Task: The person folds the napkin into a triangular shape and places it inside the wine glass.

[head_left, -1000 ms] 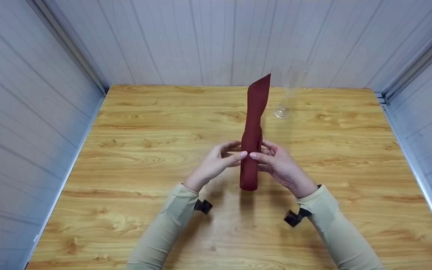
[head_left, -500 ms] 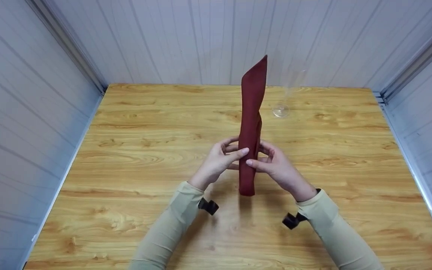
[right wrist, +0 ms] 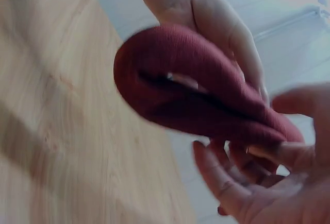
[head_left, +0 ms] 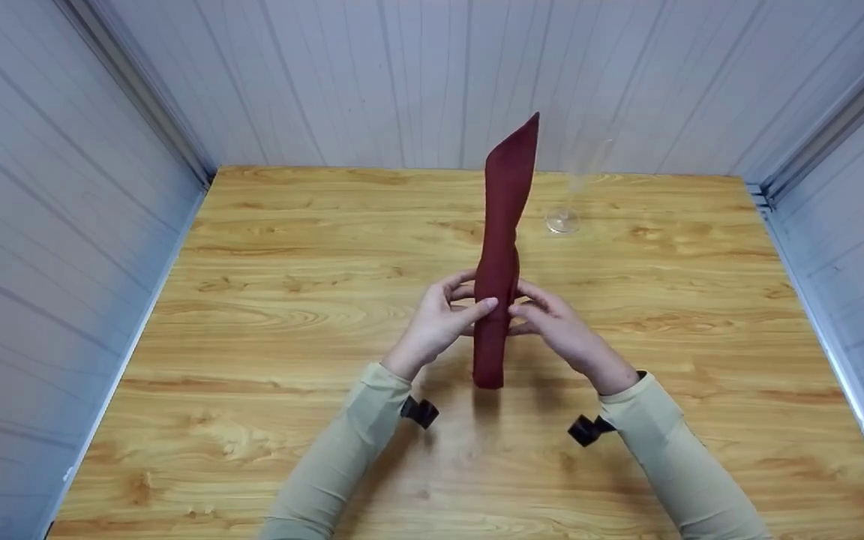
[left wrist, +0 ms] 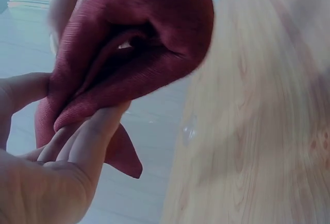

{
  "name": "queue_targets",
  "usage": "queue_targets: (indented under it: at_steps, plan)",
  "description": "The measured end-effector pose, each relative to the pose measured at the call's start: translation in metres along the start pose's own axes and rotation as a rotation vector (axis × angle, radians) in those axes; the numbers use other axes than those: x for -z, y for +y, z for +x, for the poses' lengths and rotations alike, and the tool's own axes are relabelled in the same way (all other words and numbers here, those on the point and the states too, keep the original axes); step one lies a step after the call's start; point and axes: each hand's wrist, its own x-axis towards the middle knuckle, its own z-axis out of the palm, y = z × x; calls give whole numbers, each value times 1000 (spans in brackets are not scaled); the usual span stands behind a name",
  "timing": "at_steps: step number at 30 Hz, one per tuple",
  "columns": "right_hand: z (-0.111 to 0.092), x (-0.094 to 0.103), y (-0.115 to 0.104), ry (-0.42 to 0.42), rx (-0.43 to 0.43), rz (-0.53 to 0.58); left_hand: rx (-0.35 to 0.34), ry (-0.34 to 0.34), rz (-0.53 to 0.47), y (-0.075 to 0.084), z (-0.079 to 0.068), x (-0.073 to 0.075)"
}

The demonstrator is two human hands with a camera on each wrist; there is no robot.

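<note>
A dark red cloth napkin, folded into a tall, narrow roll with a pointed top, is held above the table. My left hand grips its left side, thumb across the front and fingers behind. At its right edge is my right hand, thumb tip at the edge and fingers reaching behind. The left wrist view shows the hollow lower end of the napkin, layers curled loosely around a gap. In the right wrist view the same end of the napkin shows, partly blurred, with the right fingers beneath.
A clear stemmed glass stands at the back right of the wooden table; its upper part is hard to see. Pale panelled walls enclose the back and both sides.
The napkin has risen slightly and moved a little left, its pointed top higher than a second ago. The right thumb has shifted from the napkin's front to its right edge.
</note>
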Motion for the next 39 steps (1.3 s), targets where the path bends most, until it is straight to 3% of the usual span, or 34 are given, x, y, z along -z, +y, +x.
queue_targets:
  at_steps: [4,10,18,25,31,39]
  plan:
    - [5,5,4,16,15,90,-21,12,35,-1,0,0]
    - [11,4,9,71,37,98,-10,13,33,-2,0,1]
    - [20,3,10,243,19,41,17,-19,-17,-7,1,2]
    - [27,1,5,387,-59,-20,34,-3,-51,-6,4,1]
    - [29,3,1,390,-55,14,29,18,-105,-6,8,1]
    - [26,8,0,328,-49,72,21,18,-126,-6,9,3]
